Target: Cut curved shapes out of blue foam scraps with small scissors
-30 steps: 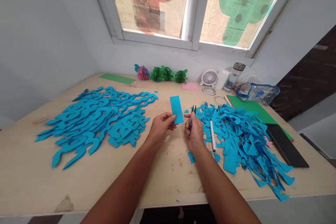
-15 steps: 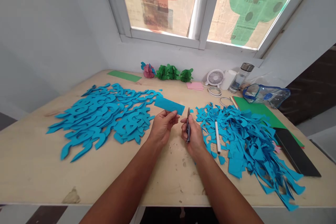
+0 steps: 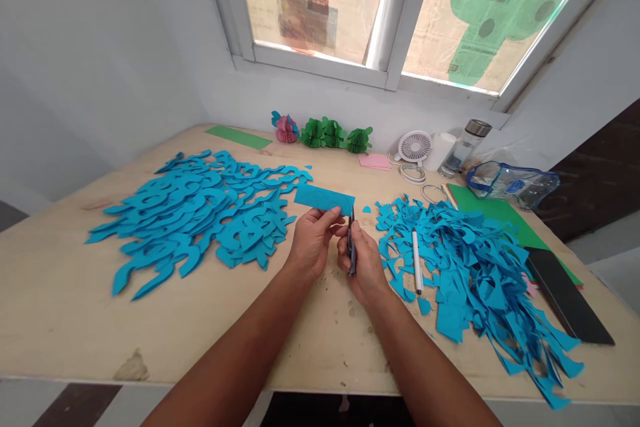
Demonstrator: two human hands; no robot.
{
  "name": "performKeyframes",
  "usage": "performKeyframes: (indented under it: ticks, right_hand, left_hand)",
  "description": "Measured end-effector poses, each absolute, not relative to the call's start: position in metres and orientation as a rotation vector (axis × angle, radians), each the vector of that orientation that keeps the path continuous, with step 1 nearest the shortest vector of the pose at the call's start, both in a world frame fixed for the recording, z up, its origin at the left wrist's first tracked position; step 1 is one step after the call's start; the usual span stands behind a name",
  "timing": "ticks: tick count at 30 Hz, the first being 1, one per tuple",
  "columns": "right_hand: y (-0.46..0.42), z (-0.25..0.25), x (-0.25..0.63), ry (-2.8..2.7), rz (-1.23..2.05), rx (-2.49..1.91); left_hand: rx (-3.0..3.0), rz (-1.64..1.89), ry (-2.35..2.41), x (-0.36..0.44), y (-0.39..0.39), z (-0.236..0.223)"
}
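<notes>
Between thumb and fingers, my left hand (image 3: pixel 315 237) pinches a folded blue paper strip (image 3: pixel 323 199) above the table. Faint curved lines show on the strip. My right hand (image 3: pixel 364 255) is closed around dark-handled scissors (image 3: pixel 352 247), whose blades point up and away from me at the strip's right end. Whether the blades have bitten into the paper I cannot tell. To the left of my hands lie many blue paper cut-outs (image 3: pixel 170 203) with wavy, looped shapes. A heap of blue scraps (image 3: pixel 475 267) spreads to the right, with a white pen (image 3: pixel 417 261) lying among them.
Along the wall stand green paper ornaments (image 3: pixel 333 133), a pink one (image 3: pixel 287 128), a small white fan (image 3: pixel 415 146) and a glass bottle (image 3: pixel 465 149). Tape rolls (image 3: pixel 413 173), a clear pouch (image 3: pixel 513 183), green sheets (image 3: pixel 505 217) and a black flat object (image 3: pixel 570 297) lie at right.
My right hand has brought the scissors left, up against the right end of the blue strip. My left hand still holds the strip, and the whole view has shifted slightly.
</notes>
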State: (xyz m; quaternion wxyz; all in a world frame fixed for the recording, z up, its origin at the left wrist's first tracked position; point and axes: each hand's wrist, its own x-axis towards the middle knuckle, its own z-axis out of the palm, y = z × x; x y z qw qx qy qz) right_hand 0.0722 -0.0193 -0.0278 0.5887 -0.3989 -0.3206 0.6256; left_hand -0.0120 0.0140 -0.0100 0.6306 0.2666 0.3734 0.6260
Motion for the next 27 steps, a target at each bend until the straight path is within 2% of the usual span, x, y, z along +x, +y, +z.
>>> performKeyframes:
  ticks: [27]
  right_hand:
    - [-0.017,-0.036,0.068,-0.709,1.449,-0.877]
  left_hand:
    - [0.517,1.508,0.879,-0.001,0.003,-0.003]
